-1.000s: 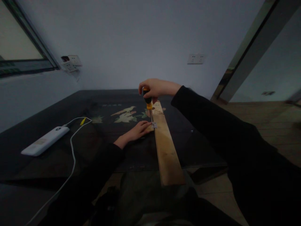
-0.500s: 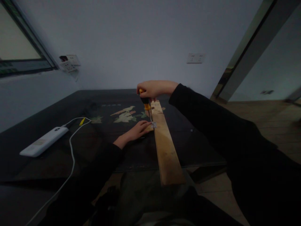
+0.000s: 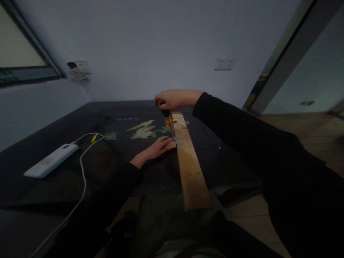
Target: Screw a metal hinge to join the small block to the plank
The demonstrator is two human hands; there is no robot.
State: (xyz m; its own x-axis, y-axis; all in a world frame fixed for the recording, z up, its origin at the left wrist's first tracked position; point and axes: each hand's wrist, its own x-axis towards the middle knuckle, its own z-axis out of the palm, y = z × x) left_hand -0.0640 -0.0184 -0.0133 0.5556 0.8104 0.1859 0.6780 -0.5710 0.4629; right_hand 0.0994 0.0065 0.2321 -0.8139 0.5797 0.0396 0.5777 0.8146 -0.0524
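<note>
A long wooden board [image 3: 192,168] lies on the dark table, its near end sticking out past the edge. On its left side sits a small silvery metal hinge [image 3: 176,141]. My right hand [image 3: 174,99] is wrapped round the handle of a yellow and black screwdriver [image 3: 168,118], which tilts slightly with its tip down at the hinge. Beside the board, my left hand [image 3: 157,147] grips a short piece of wood [image 3: 170,146], largely covered by the fingers. Its fingertips are close to the screwdriver tip; whether they touch a screw is too small to see.
A white power strip [image 3: 51,161] rests on the left of the table [image 3: 113,165], its white cable [image 3: 82,168] running toward me with a yellow tag [image 3: 94,137]. Wall sockets [image 3: 224,64] are on the wall behind. My legs are under the board's near end.
My right hand has turned slightly on the screwdriver handle, with its fingers shifted a little. The left hand, board and hinge keep their places; the view has moved slightly.
</note>
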